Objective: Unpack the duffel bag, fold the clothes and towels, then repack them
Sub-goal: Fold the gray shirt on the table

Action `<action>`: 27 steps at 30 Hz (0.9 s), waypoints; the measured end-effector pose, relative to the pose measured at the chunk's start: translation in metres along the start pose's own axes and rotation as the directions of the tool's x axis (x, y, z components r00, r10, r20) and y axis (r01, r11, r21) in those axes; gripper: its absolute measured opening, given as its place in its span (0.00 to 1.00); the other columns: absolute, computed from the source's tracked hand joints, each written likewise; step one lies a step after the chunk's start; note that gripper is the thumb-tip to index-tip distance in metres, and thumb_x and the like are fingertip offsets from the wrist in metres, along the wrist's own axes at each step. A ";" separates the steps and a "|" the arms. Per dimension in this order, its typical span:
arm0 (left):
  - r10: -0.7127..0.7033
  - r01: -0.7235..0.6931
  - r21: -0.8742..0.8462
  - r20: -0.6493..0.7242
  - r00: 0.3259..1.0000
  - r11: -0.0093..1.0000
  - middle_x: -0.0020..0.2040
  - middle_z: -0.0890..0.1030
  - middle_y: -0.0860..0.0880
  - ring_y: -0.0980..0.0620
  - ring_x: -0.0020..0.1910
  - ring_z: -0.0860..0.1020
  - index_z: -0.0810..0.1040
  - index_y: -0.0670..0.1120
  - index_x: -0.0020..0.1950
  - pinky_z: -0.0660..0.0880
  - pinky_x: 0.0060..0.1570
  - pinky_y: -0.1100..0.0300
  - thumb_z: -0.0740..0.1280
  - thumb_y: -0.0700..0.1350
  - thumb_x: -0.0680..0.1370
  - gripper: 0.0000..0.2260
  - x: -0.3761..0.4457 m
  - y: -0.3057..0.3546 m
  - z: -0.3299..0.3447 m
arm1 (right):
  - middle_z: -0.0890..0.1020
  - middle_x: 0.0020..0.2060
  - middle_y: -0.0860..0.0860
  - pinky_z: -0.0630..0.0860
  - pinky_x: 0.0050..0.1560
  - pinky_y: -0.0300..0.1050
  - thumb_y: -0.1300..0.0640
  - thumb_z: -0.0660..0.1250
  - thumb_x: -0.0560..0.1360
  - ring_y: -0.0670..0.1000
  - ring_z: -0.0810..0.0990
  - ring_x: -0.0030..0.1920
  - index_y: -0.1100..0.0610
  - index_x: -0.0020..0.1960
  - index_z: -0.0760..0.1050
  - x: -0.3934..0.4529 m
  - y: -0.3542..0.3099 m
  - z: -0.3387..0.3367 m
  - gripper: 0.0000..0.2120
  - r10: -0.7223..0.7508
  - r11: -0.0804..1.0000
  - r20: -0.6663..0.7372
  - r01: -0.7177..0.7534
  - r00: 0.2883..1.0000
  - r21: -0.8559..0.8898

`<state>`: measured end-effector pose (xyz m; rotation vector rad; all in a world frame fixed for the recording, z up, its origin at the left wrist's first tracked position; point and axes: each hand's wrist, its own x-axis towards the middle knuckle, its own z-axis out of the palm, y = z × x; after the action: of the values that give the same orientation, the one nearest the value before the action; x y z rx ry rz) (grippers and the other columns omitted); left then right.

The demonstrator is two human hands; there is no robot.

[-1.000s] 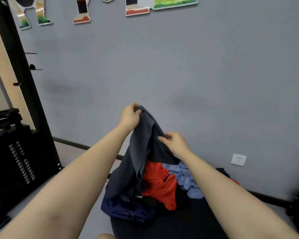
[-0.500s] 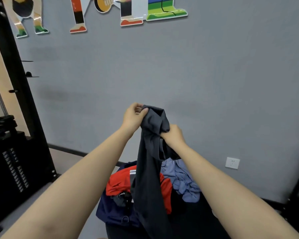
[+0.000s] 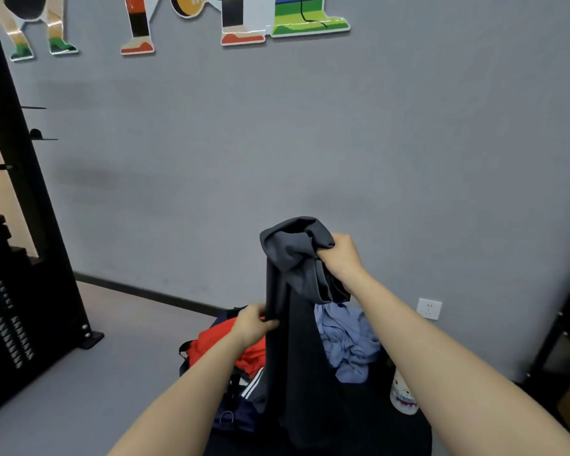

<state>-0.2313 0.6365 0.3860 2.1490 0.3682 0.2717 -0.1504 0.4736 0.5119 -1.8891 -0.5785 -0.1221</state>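
Fingers of the right hand [image 3: 341, 255] are curled tight round the bunched top of a dark grey garment [image 3: 297, 324], holding it high at about 1 o'clock from the middle of the head view. The fingers of the left hand [image 3: 252, 325] pinch the garment's left edge lower down, at about 7 o'clock from the right hand, thumb on the near side of the cloth. The garment hangs straight down between the two forearms, its lower end falling onto a black surface [image 3: 359, 432] near the bottom edge.

Behind the hanging cloth, a navy duffel bag [image 3: 231, 419] sits at 6 o'clock, with a red garment [image 3: 211, 343] heaped on it just beneath the left hand. A crumpled light blue garment [image 3: 349, 343] lies at 5 o'clock, just right of the grey one. A small white bottle [image 3: 402, 396] stands on the black surface further right. A white wall socket [image 3: 429, 308] is at 3 o'clock on the grey wall [image 3: 277, 143], and black gym equipment [image 3: 10, 291] stands at 9 o'clock.
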 end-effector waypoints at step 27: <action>0.266 -0.270 -0.108 -0.051 0.963 0.957 0.37 0.82 0.61 0.65 0.39 0.79 0.83 0.40 0.46 0.76 0.41 0.71 0.57 0.24 0.72 0.18 0.016 0.077 -0.052 | 0.76 0.64 0.53 0.70 0.66 0.50 0.59 0.68 0.76 0.52 0.74 0.64 0.54 0.68 0.72 -0.023 0.099 0.002 0.20 0.154 0.975 0.441 -0.064 0.884 -0.213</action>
<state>-0.2211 0.6397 0.4796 2.0808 0.0765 0.4741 -0.1265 0.4405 0.4191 -2.1497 -0.7959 0.3651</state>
